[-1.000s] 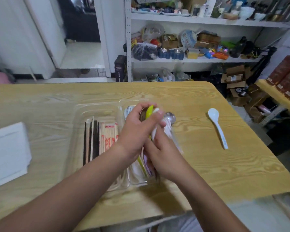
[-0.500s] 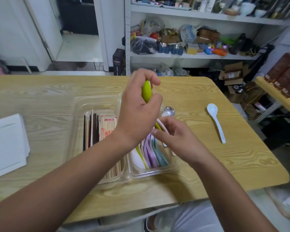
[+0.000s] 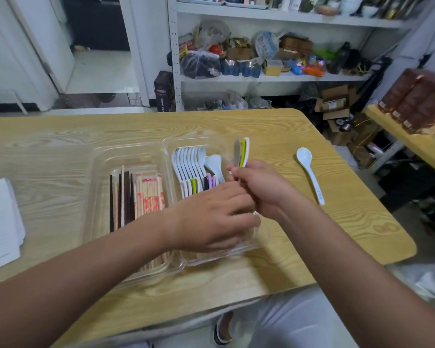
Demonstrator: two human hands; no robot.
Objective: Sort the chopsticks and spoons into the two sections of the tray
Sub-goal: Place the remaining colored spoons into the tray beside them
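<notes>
A clear plastic tray (image 3: 96, 177) with two sections lies on the wooden table. Its left section holds black, wooden and paper-wrapped chopsticks (image 3: 136, 197). Its right section holds a row of white, green and purple spoons (image 3: 194, 169). My right hand (image 3: 261, 187) grips a small upright bunch of spoons (image 3: 242, 153), metal, green and white, over the tray's right edge. My left hand (image 3: 211, 217) lies low over the near end of the right section, fingers spread, and hides the spoon handles under it. One white spoon (image 3: 309, 172) lies alone on the table to the right.
A stack of white paper (image 3: 0, 222) sits at the table's left edge. Behind the table stands a cluttered white shelf (image 3: 261, 76). A second wooden surface with brown boxes (image 3: 417, 101) is at the right, and the table edge drops off close by.
The green spoon has passed from my left hand into the bunch in my right hand. My left hand has dropped from above the tray onto the near end of the spoon section.
</notes>
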